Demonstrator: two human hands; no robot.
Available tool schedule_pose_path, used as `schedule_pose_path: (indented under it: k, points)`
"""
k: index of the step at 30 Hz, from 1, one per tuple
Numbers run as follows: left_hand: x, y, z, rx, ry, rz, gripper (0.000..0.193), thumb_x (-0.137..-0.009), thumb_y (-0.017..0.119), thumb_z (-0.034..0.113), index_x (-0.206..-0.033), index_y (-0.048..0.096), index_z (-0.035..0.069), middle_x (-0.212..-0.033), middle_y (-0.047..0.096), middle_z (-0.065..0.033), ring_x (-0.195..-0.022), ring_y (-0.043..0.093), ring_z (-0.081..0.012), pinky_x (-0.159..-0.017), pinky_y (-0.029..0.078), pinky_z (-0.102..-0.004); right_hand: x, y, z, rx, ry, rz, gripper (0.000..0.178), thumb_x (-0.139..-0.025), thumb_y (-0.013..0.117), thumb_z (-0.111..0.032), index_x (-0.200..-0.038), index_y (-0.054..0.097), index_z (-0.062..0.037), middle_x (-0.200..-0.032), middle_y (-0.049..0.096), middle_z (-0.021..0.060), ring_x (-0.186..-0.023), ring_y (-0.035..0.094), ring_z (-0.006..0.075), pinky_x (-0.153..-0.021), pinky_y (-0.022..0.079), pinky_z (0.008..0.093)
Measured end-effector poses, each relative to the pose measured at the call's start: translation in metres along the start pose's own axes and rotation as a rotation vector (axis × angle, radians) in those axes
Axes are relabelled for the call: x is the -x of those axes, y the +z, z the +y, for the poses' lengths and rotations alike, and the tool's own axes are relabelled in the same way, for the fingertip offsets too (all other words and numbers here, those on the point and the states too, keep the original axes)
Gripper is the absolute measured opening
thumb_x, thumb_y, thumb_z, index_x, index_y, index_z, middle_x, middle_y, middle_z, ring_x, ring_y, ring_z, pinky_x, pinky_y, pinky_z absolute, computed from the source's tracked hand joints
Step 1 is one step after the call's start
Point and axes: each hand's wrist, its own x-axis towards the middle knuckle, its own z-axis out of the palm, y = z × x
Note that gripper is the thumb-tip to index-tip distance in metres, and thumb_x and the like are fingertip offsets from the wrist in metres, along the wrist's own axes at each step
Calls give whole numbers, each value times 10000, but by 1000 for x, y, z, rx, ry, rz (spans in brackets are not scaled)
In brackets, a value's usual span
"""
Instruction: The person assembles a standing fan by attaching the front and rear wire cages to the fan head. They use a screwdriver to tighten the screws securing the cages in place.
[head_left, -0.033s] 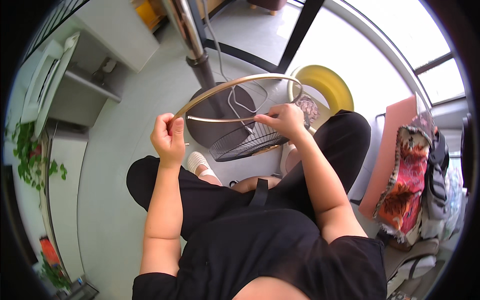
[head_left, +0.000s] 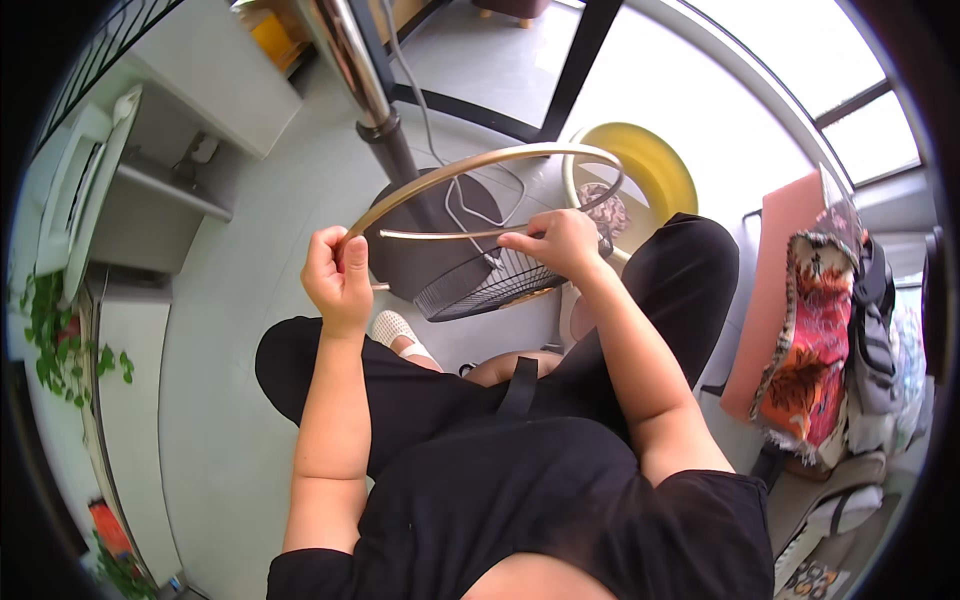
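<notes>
Gold hoop now slightly farther out past the right hand

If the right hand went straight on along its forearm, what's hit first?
Probably the far arc of the hoop. Depth is unclear, so the right hand could pass over or under it.

Looks like home: trailing green-leaved plant well left of left hand; round yellow plastic basin beyond right hand; fringed red-orange patterned textile farther right; pale grey tiled floor below.
</notes>
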Motion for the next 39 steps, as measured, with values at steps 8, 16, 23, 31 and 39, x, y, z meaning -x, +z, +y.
schedule_pose_path:
  k: [8,16,23,31,39]
  points:
    - [-13,14,-4,261,-11,-66,308,-824,584,309,-731,450,48,-611,382,50,-543,312,-33,-501,257,-170,11,29,16,58,137,8,537,-605,595,-636,-600,661,-104,-527,575,62,-556,585,242,-537,456,332]
    - [8,-23,15,223,50,134,361,-826,562,367,-725,430,46,-564,356,33,-490,291,-44,-450,222,-190,-38,49,-9,55,-6,-104,453,-638,620,-550,-635,664,-99,-580,599,79,-593,595,251,-578,471,343]
    - [26,-57,55,93,156,330,349,-820,578,340,-728,437,34,-578,370,20,-490,302,-49,-434,217,-194,-96,89,-45,-54,-283,-154,326,-606,670,-441,-684,666,-125,-676,624,64,-689,599,242,-667,458,347]
    - [37,-64,67,140,25,399,300,-820,588,285,-743,461,25,-597,407,21,-505,323,-47,-453,252,-184,-109,94,-67,37,-346,-152,231,-680,619,-334,-682,644,-105,-709,623,75,-730,584,234,-729,426,359]
    - [22,-54,56,249,30,404,328,-849,535,330,-720,408,57,-541,317,37,-452,257,-46,-412,208,-199,-53,103,-24,-430,-303,586,135,-683,637,-89,-793,571,-45,-848,562,70,-816,515,237,-735,422,333]
